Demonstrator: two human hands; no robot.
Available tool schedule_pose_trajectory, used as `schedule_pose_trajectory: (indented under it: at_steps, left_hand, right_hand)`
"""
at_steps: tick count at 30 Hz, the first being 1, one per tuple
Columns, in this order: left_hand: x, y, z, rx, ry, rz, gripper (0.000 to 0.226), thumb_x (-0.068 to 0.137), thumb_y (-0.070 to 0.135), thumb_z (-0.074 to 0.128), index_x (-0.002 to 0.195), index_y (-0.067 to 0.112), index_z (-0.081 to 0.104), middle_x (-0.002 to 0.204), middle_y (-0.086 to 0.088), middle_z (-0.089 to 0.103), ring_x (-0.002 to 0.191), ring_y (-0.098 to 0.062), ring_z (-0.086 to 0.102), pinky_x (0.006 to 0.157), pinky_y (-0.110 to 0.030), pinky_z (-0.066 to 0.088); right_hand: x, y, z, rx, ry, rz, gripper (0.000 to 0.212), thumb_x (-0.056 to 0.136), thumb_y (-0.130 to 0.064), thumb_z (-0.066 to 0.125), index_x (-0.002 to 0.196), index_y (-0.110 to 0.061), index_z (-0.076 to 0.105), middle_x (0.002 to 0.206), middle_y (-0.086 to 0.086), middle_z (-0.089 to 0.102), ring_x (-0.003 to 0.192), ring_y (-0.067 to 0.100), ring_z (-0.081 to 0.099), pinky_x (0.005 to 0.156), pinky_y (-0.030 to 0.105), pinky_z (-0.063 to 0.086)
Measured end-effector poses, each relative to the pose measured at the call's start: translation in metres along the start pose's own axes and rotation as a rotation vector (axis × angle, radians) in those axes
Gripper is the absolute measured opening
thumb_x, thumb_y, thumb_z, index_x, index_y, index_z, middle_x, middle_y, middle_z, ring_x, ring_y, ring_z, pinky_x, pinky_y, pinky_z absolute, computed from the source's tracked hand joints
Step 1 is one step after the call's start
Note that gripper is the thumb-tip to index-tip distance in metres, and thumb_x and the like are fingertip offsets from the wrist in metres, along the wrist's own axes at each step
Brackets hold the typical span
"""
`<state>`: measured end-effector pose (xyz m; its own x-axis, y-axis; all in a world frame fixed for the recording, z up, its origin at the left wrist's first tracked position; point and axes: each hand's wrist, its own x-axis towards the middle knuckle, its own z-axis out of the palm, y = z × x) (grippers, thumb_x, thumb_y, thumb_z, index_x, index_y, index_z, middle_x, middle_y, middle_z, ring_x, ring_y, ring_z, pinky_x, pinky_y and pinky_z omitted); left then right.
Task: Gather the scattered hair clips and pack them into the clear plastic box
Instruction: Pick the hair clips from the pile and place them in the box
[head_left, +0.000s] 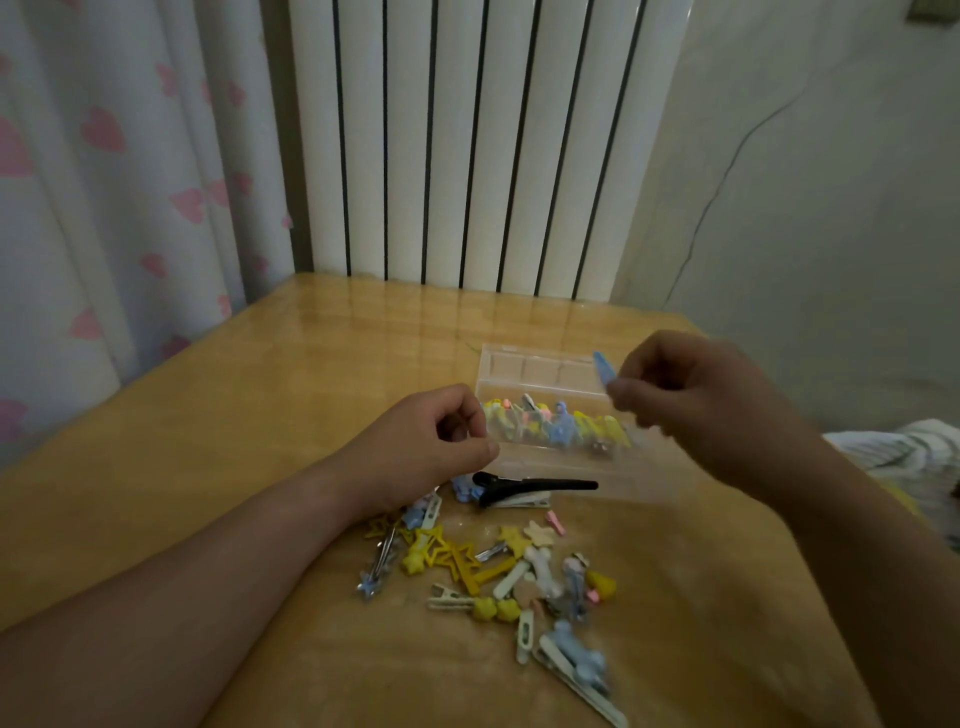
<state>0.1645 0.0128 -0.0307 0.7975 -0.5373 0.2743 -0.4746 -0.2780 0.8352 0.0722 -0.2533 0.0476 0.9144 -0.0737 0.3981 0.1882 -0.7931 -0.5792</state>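
Blue clip over the box!
Wooden table (249, 415), clear plastic box (550, 461) part-filled at centre; left hand (431, 441) curled at its left end, hold unclear; right hand (691, 395) pinches a blue clip (602, 366) above it; scattered hair clips (460, 558) lie just in front.

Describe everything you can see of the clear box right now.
The box is clear plastic, long and rectangular, on the table beyond the loose clips. Its lid stands open at the far side. A row of yellow, blue and pink clips sits in it. The left hand is at its left end, contact unclear; the right hand, pinching a blue clip, is above its right end.
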Motion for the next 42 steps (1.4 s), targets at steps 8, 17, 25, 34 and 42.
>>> schedule_pose_trajectory:
  at_steps: [8, 17, 25, 34, 42]
  left_hand:
    - [0.001, -0.003, 0.000, -0.015, -0.009, 0.012, 0.013, 0.093, 0.024, 0.079, 0.090, 0.022, 0.067, 0.071, 0.010, 0.055, 0.065, -0.007, 0.048, 0.061, -0.023, 0.043]
    - [0.002, -0.001, 0.000, -0.008, 0.001, 0.013, 0.013, 0.094, 0.023, 0.079, 0.090, 0.020, 0.067, 0.070, 0.009, 0.055, 0.065, -0.006, 0.048, 0.059, -0.020, 0.042]
    - [0.000, -0.001, 0.001, -0.003, 0.002, 0.004, 0.013, 0.094, 0.023, 0.079, 0.092, 0.017, 0.068, 0.067, 0.015, 0.054, 0.064, -0.005, 0.048, 0.059, -0.019, 0.042]
    - [-0.002, 0.003, 0.001, -0.020, -0.001, -0.011, 0.012, 0.094, 0.025, 0.079, 0.093, 0.019, 0.069, 0.069, 0.011, 0.054, 0.065, -0.007, 0.048, 0.060, -0.021, 0.043]
    - [-0.003, 0.005, -0.001, -0.032, -0.015, -0.015, 0.008, 0.102, 0.021, 0.068, 0.095, 0.016, 0.068, 0.080, -0.001, 0.058, 0.074, -0.012, 0.050, 0.069, -0.031, 0.042]
  right_hand:
    - [0.018, 0.058, 0.022, -0.362, 0.131, 0.089, 0.002, 0.095, -0.029, 0.074, 0.093, -0.030, 0.073, 0.085, -0.015, 0.068, 0.078, 0.007, 0.062, 0.065, 0.028, 0.050]
    - [0.024, 0.064, 0.023, -0.594, 0.074, 0.092, 0.013, 0.099, -0.031, 0.060, 0.096, -0.027, 0.073, 0.087, -0.005, 0.071, 0.077, 0.020, 0.063, 0.068, 0.037, 0.058]
    - [0.012, 0.042, 0.014, -0.408, 0.150, -0.040, 0.015, 0.100, -0.037, 0.064, 0.099, -0.027, 0.075, 0.090, -0.011, 0.070, 0.079, 0.009, 0.062, 0.066, 0.031, 0.051]
    - [-0.021, -0.023, 0.029, -0.142, -0.272, -0.231, 0.010, 0.091, -0.042, 0.065, 0.099, -0.042, 0.072, 0.086, -0.024, 0.068, 0.082, -0.003, 0.063, 0.064, 0.018, 0.048]
    - [-0.032, -0.038, 0.053, -0.332, -0.606, -0.352, 0.028, 0.097, -0.046, 0.063, 0.123, -0.040, 0.071, 0.103, -0.020, 0.060, 0.091, -0.002, 0.058, 0.078, 0.020, 0.050]
